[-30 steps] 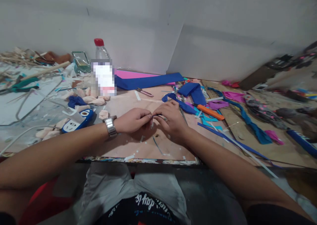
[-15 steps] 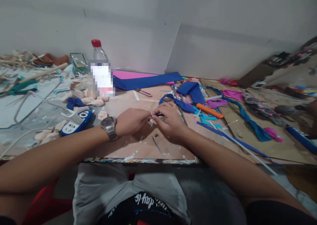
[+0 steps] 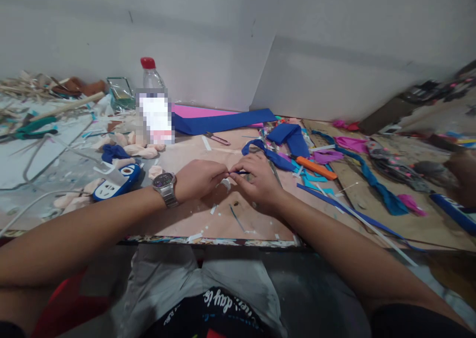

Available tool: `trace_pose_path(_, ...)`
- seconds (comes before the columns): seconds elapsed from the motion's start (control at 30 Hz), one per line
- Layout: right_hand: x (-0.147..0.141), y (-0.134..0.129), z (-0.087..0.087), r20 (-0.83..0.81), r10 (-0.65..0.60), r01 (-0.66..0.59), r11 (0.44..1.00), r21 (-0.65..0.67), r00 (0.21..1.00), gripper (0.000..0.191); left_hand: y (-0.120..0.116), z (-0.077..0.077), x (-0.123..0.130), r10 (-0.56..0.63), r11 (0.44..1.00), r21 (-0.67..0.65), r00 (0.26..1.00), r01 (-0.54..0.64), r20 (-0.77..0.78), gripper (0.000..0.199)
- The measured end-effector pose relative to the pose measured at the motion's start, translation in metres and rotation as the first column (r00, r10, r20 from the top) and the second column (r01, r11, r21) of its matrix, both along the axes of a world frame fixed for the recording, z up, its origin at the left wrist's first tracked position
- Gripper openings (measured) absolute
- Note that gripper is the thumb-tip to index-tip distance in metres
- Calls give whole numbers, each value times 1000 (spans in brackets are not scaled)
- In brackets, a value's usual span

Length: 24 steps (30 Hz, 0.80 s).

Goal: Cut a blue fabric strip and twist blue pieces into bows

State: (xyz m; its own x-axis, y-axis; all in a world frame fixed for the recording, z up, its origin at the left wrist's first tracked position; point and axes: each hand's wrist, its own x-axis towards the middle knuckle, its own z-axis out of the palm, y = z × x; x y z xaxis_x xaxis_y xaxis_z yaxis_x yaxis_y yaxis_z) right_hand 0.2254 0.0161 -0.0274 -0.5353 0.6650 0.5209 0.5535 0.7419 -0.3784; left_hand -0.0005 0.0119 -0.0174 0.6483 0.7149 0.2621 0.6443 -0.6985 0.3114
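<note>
Both hands meet above the middle of the worktable, fingertips together. A thin dark blue strip shows between the fingers of my right hand, which is closed in a pinch on it. At the strip's left end, the thumb and fingers of my left hand are pinched together; its tip is hidden between them. Just under the fingertips hangs a small white curled piece, and I cannot tell what it is fixed to. A wide blue ribbon loop lies just behind my right hand.
Right of my hands lie an orange utility knife, blue ribbon and a long white stick. On the left are a blue-and-white power strip, green-handled pliers, a blurred phone and a red-capped bottle.
The whole view has shifted slightly. Both hands stay pinched together in the same spot, and the white curled piece beneath the fingertips shows more clearly.
</note>
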Motion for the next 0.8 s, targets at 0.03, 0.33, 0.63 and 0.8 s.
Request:
trace_pose_path(0.03,0,0,0,2,-1,1,1000,4,1000,12,0,0,0,-1,1000,-9,1000,1,5,35)
trace_pose_path(0.33,-1,0,3,9,-44,44,999,12,999,8,0,1,-2,27,998,-56,995,-21,100,32)
trace_pose_path(0.63,2,2,3,19,-32,32,999,20,999,13,1,2,-3,27,998,-57,997,-23,74,29)
trace_pose_path(0.8,2,2,5,15,-51,51,999,17,999,14,2,6,-4,6,997,-82,997,0,78,30)
